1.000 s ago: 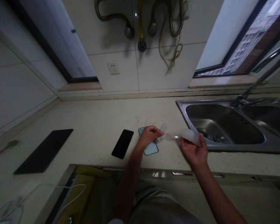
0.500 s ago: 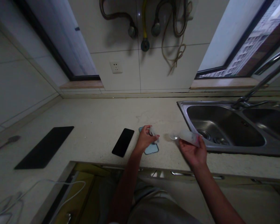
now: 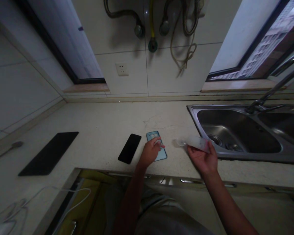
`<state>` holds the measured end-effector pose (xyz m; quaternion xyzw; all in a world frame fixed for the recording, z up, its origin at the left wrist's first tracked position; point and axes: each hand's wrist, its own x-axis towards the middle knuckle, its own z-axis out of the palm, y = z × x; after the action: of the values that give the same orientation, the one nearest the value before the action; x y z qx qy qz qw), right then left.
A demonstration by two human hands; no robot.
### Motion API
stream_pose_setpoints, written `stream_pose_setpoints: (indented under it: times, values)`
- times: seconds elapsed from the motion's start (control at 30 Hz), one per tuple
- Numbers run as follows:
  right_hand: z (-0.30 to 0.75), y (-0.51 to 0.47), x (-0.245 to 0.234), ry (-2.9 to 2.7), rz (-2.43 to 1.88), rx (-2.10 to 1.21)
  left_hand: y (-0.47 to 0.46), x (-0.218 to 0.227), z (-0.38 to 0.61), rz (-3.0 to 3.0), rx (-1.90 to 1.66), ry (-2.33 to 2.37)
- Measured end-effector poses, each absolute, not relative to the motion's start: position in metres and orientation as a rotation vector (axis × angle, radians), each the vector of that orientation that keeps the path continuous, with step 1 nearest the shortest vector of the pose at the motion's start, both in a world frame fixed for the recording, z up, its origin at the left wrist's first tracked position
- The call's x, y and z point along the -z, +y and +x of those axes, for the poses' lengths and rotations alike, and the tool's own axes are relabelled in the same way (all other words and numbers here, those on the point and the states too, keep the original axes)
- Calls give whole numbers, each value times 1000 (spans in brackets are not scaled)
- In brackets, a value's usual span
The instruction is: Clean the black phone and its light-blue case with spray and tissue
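Above a light blue phone case [image 3: 163, 154] on the counter is my left hand [image 3: 150, 152], its fingers closed on a small white tissue-like piece [image 3: 159, 142]. The case's camera cut-outs show at its far end, and my hand covers part of the rest. My right hand [image 3: 205, 160] is wrapped round a translucent bottle [image 3: 196, 142] with pinkish marking, tipped on its side. The bottle's clear rounded end [image 3: 180, 142] points left, toward the case. To the left of my left hand lies a black phone [image 3: 129, 148], screen side up.
At the right is a steel double sink [image 3: 237, 130] with a tap [image 3: 258, 103]. A black mat [image 3: 49, 153] lies on the counter's left part, near a white cable [image 3: 71, 190]. Hoses [image 3: 152, 29] hang on the tiled wall above a socket [image 3: 122, 69].
My left hand has drawn slightly toward me and turned, with its fingers curled lower over the case, and the camera cut-outs now show. My right hand with the bottle has barely moved.
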<state>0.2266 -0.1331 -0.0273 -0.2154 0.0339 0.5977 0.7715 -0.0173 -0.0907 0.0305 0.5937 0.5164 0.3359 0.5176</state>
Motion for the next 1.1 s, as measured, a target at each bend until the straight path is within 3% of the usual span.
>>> stream_pose_setpoints:
  times: [0.27, 0.5, 0.73, 1.1]
  values:
    - [223, -133, 21, 62, -487, -1296, -98, -48, -30, 1593, -945, 1269]
    - [222, -133, 20, 107, -499, -1305, -92, -35, -46, 1718, -891, 1101]
    - [224, -133, 24, 50, -468, -1314, -87, -25, -57, 1645, -951, 1309]
    - [223, -132, 23, 29, -512, -1308, -88, -39, -59, 2167, -691, 1397]
